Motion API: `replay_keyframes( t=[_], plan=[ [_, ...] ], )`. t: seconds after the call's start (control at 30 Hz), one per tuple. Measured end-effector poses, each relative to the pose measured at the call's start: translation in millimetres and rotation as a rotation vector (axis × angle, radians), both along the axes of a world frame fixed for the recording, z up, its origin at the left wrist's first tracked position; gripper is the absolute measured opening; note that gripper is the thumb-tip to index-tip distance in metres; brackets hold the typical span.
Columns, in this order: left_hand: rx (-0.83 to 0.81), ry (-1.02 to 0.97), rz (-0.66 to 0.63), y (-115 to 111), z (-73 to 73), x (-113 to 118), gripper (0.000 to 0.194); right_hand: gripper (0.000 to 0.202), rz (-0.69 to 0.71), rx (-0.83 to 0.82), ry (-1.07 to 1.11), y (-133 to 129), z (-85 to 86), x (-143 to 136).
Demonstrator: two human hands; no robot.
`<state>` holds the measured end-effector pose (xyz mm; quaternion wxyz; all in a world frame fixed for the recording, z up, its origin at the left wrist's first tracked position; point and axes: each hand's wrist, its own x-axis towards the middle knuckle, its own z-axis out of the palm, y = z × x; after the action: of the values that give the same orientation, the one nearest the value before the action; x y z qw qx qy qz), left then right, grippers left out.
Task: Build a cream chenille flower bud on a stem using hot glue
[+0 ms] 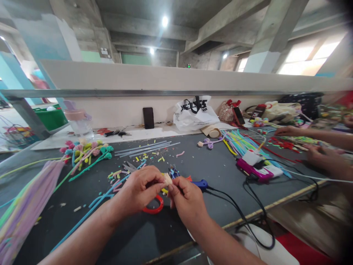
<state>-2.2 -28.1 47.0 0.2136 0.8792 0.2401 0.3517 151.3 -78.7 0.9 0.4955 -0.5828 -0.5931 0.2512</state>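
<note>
My left hand and my right hand meet above the dark table, with fingertips pinched from both sides on a small cream fuzzy pipe-cleaner piece. Its exact shape is partly hidden by my fingers. Beneath my left hand lies a pair of scissors, its red handle showing by my wrist and its blades beyond my knuckles. Just past my right hand rests a glue gun with a blue body and a black cord. A blue pipe cleaner runs under my left forearm.
Finished pipe-cleaner flowers and a pastel bundle lie left. Clear glue sticks and cut scraps lie ahead. A magenta power strip with cords sits right, near another person's hands. A phone leans against the back panel.
</note>
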Motion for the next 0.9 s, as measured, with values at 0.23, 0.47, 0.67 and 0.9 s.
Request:
replay_keyframes(
  t=[0.23,0.47,0.67,0.9],
  plan=[
    [-0.028,-0.011,-0.027,-0.6,-2.9,-0.1,0.012,0.021,0.014,0.004,0.018,-0.8,-0.7,1.0],
    [-0.02,-0.021,-0.008,2.5,-5.3,1.9,0.013,0.021,0.004,-0.04,0.092,0.3,-0.9,-1.4],
    [0.103,-0.129,0.115,6.3,-6.3,1.0,0.007,0.018,0.009,-0.044,0.21,2.4,-0.7,-1.9],
    [0.159,-0.145,0.091,5.1,-10.4,1.3,0.005,0.019,0.031,-0.057,0.301,2.7,0.3,-3.8]
  ],
)
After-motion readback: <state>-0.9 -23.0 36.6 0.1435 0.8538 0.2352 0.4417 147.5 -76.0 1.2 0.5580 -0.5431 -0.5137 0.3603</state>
